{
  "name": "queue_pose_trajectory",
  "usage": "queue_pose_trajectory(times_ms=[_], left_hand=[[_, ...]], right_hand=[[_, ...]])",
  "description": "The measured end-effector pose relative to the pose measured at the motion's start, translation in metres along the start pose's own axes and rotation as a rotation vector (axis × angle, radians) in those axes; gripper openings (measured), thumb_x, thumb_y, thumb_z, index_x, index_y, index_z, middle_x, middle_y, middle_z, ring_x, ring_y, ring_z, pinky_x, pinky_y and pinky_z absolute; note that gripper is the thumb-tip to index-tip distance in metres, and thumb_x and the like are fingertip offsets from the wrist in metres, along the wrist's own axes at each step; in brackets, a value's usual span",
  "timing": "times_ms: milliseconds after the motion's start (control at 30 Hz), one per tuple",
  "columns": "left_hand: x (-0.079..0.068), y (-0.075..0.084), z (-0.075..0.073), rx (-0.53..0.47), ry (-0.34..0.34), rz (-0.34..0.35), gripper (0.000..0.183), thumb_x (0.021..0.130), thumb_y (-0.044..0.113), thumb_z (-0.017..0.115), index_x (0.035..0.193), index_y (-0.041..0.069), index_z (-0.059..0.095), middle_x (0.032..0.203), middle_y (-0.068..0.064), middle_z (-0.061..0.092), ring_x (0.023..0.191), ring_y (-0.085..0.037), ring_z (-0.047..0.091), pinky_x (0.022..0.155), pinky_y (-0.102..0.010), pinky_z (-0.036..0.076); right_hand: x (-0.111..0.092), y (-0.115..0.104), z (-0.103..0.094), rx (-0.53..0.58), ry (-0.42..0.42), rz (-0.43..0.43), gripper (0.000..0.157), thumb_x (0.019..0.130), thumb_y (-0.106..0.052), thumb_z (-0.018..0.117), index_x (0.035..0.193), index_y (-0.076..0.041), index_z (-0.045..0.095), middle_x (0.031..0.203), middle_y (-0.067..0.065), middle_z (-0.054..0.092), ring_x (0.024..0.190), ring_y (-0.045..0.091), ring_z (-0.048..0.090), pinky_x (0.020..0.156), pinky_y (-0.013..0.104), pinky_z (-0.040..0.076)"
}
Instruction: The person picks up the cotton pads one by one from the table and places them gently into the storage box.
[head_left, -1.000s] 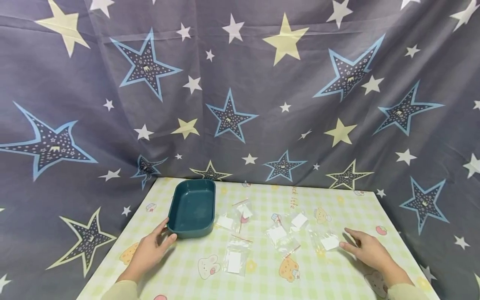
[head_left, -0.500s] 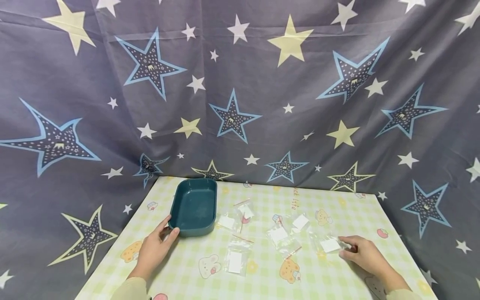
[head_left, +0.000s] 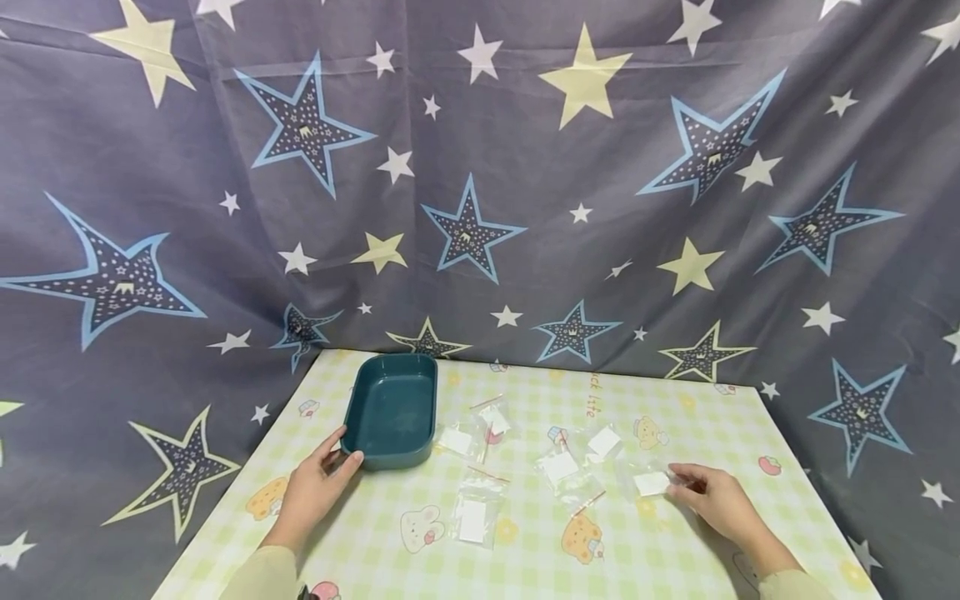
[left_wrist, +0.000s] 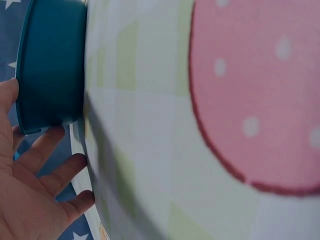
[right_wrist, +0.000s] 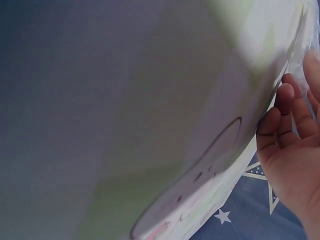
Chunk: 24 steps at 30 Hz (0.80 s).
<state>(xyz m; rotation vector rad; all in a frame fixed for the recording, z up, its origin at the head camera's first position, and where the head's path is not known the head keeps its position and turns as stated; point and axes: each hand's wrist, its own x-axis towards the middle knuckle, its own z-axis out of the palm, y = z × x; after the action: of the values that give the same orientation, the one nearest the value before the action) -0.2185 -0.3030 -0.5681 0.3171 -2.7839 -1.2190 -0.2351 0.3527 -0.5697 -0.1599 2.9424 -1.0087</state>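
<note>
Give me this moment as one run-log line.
Left hand: holds teal tray by corner | Right hand: pinches clear bag | Other bags: on table

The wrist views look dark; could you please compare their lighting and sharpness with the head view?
Head view: bright, the teal rectangular tray clearly outlined; left wrist view: dimmer, soft shadow across the green-checked white tablecloth; right wrist view: darkest, tablecloth heavily shaded and blurry, the right hand better lit.

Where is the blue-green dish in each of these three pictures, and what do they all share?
Head: dish left of centre, lower half, left hand touching its near-left corner.
Left wrist: dish at top left, cut off by the upper edge.
Right wrist: not in it.
Shared landmark: starry curtain, filling the head view's upper half, at left in left wrist, bottom right in right wrist.
</note>
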Motion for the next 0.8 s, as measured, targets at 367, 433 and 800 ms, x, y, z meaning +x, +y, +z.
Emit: queue_pose_trajectory(times_ms=[367,433,800], left_hand=[[-0.001,-0.001,-0.002,-0.017,-0.018,-0.008,0.082,0.103,0.061,0.063,0.170,0.023,0.034,0.152,-0.024,0.061,0.143,-0.043,0.058,0.119,-0.066,0.044],[-0.001,-0.001,-0.003,-0.020,-0.018,-0.009,0.082,0.103,0.061,0.063,0.170,0.024,0.034,0.152,-0.024,0.060,0.143,-0.043,0.058,0.119,-0.066,0.044],[0.001,0.002,-0.003,-0.032,-0.023,-0.018,0.083,0.102,0.063,0.064,0.170,0.026,0.034,0.153,-0.023,0.060,0.144,-0.044,0.057,0.120,-0.067,0.042]], right_hand=[[0.003,-0.006,0.004,0.054,0.031,0.042,0.045,0.098,-0.027,0.079,0.135,-0.002,0.073,0.111,0.008,0.080,0.084,0.000,0.062,0.068,0.022,0.053],[0.004,-0.006,0.004,0.061,0.044,0.032,0.043,0.098,-0.026,0.080,0.134,-0.002,0.074,0.110,0.009,0.081,0.082,-0.001,0.062,0.067,0.021,0.053],[0.007,-0.011,-0.008,0.102,0.089,0.030,0.041,0.100,-0.026,0.078,0.134,-0.004,0.074,0.104,0.008,0.081,0.079,-0.002,0.065,0.068,0.021,0.056]])
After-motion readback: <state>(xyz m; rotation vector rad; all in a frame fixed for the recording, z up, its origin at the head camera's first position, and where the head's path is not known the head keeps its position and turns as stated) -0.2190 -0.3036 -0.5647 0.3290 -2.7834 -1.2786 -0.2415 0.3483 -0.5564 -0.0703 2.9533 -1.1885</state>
